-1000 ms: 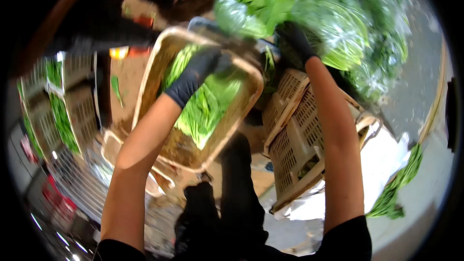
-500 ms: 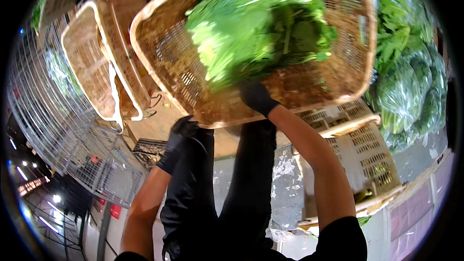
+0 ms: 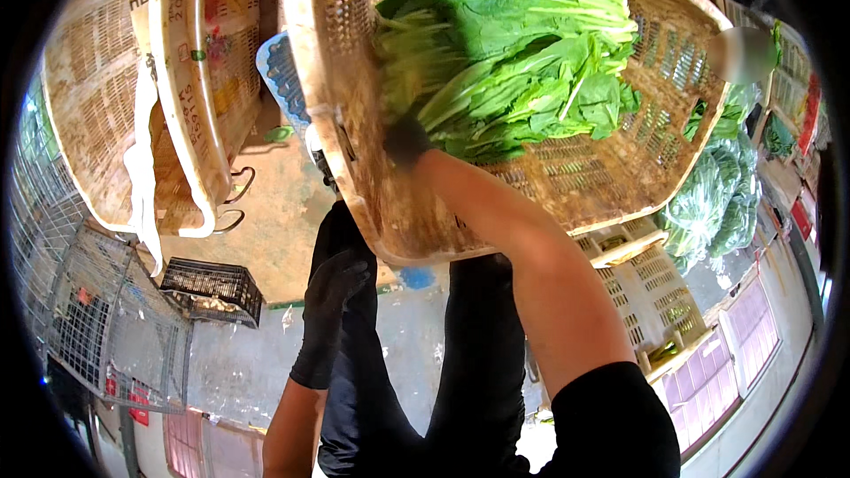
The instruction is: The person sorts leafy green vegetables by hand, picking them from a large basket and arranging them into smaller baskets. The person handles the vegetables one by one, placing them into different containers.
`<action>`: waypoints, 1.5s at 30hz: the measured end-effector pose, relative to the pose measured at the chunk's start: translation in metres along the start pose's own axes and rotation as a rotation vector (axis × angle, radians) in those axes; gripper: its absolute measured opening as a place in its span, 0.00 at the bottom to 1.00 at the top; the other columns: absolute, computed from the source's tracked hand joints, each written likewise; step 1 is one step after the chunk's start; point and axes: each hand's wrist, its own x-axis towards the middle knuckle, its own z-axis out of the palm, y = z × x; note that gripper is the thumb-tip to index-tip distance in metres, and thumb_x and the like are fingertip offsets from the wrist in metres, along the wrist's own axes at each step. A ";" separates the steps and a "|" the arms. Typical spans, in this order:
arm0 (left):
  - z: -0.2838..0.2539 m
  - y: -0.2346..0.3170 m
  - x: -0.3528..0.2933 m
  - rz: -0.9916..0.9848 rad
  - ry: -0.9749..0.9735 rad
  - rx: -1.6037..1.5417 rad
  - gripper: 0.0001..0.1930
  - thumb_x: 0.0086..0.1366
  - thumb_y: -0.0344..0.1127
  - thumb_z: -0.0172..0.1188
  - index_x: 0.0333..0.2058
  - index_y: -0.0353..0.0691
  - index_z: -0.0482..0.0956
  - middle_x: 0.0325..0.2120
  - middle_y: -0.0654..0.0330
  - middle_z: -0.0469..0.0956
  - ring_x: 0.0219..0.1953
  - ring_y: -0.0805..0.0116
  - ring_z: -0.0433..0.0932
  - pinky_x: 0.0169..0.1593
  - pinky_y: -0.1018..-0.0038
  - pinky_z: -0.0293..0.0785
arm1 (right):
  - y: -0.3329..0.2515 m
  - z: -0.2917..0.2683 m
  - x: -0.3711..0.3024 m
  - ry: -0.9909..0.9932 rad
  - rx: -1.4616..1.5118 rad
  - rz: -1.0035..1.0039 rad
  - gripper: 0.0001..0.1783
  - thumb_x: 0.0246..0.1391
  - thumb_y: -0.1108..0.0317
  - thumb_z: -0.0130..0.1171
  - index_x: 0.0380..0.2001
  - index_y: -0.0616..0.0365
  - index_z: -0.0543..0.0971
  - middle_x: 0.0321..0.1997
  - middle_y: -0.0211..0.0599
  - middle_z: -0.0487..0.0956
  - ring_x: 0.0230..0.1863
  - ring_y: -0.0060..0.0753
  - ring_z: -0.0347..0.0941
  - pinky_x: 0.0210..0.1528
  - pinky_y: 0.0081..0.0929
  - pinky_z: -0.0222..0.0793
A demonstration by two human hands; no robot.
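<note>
Your right hand (image 3: 407, 142), in a dark glove, is inside the large brown-stained crate (image 3: 460, 221), low against the left end of the leafy greens (image 3: 531, 62). It is blurred, so you cannot tell whether its fingers grasp any stems or only touch them. Your left hand (image 3: 335, 292), also gloved, is outside the crate, just below its lower left corner and over your left thigh; its fingers are loose and nothing shows in them.

The greens lie in a broad heap across the upper middle of the crate, stems and leaves overlapping, with the stained bottom bare below them. The crate tilts toward you above your knees.

To your left, two pale crates (image 3: 97, 71) stand side by side, a white strip (image 3: 142, 168) hanging by them. A small black crate (image 3: 212, 288) sits near a wire cage (image 3: 111, 336). To your right, bagged greens (image 3: 717, 195) lie beyond the large crate's edge.
</note>
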 end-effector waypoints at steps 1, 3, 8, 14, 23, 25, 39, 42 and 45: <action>0.006 0.003 -0.001 -0.002 0.000 -0.108 0.18 0.65 0.30 0.49 0.52 0.30 0.66 0.44 0.52 0.74 0.47 0.64 0.75 0.52 0.73 0.70 | 0.008 0.007 -0.007 -0.010 0.060 -0.049 0.31 0.57 0.60 0.54 0.63 0.44 0.59 0.62 0.33 0.64 0.64 0.41 0.57 0.67 0.51 0.43; -0.011 0.013 -0.015 0.036 0.052 -0.066 0.18 0.65 0.30 0.50 0.52 0.30 0.66 0.43 0.52 0.75 0.47 0.64 0.75 0.52 0.74 0.71 | -0.024 -0.039 -0.042 -0.138 -0.027 -0.099 0.35 0.54 0.59 0.57 0.63 0.46 0.58 0.62 0.35 0.64 0.63 0.41 0.57 0.67 0.49 0.43; 0.023 0.009 0.005 0.041 -0.127 -0.111 0.18 0.65 0.31 0.49 0.52 0.31 0.65 0.44 0.54 0.74 0.47 0.68 0.74 0.51 0.75 0.71 | -0.003 -0.033 -0.133 0.105 -0.012 -0.292 0.34 0.45 0.62 0.61 0.58 0.52 0.65 0.53 0.38 0.70 0.57 0.38 0.64 0.63 0.51 0.49; 0.104 -0.036 0.072 -0.344 -0.181 -0.371 0.22 0.64 0.45 0.53 0.52 0.38 0.66 0.47 0.52 0.71 0.48 0.61 0.72 0.53 0.66 0.71 | 0.007 -0.010 -0.263 0.791 0.341 -0.113 0.33 0.36 0.66 0.62 0.52 0.53 0.71 0.45 0.37 0.71 0.50 0.40 0.67 0.59 0.46 0.56; 0.224 -0.103 0.130 -0.595 -0.184 -0.467 0.27 0.58 0.44 0.61 0.54 0.43 0.65 0.49 0.55 0.70 0.47 0.60 0.71 0.48 0.63 0.73 | 0.010 0.118 -0.314 0.933 0.921 0.249 0.34 0.37 0.76 0.60 0.53 0.61 0.64 0.56 0.50 0.63 0.59 0.54 0.58 0.60 0.41 0.56; 0.239 -0.101 0.114 -0.127 -0.270 -0.409 0.26 0.58 0.39 0.62 0.53 0.42 0.65 0.47 0.56 0.70 0.46 0.60 0.72 0.46 0.64 0.74 | 0.002 0.114 -0.320 0.999 1.051 0.265 0.31 0.41 0.75 0.59 0.53 0.64 0.64 0.58 0.49 0.61 0.61 0.52 0.56 0.61 0.39 0.55; 0.198 -0.111 -0.011 -0.261 -0.254 -0.369 0.22 0.55 0.26 0.58 0.51 0.36 0.68 0.42 0.58 0.74 0.42 0.69 0.75 0.44 0.73 0.73 | -0.073 0.080 -0.376 0.845 2.514 0.605 0.17 0.54 0.72 0.55 0.48 0.62 0.70 0.42 0.36 0.74 0.41 0.25 0.71 0.44 0.22 0.68; 0.171 -0.103 -0.014 -0.374 -0.219 -0.650 0.22 0.57 0.36 0.57 0.50 0.39 0.68 0.38 0.57 0.74 0.37 0.64 0.75 0.39 0.69 0.74 | -0.067 0.134 -0.376 0.919 2.432 0.491 0.21 0.53 0.71 0.57 0.50 0.63 0.69 0.44 0.39 0.75 0.42 0.29 0.73 0.43 0.25 0.70; 0.152 -0.050 -0.039 -0.310 -0.242 -0.788 0.26 0.58 0.46 0.54 0.53 0.40 0.66 0.41 0.56 0.72 0.40 0.63 0.73 0.40 0.68 0.72 | -0.043 0.127 -0.413 0.819 1.786 0.615 0.19 0.54 0.71 0.54 0.49 0.64 0.70 0.42 0.38 0.76 0.41 0.31 0.73 0.40 0.25 0.71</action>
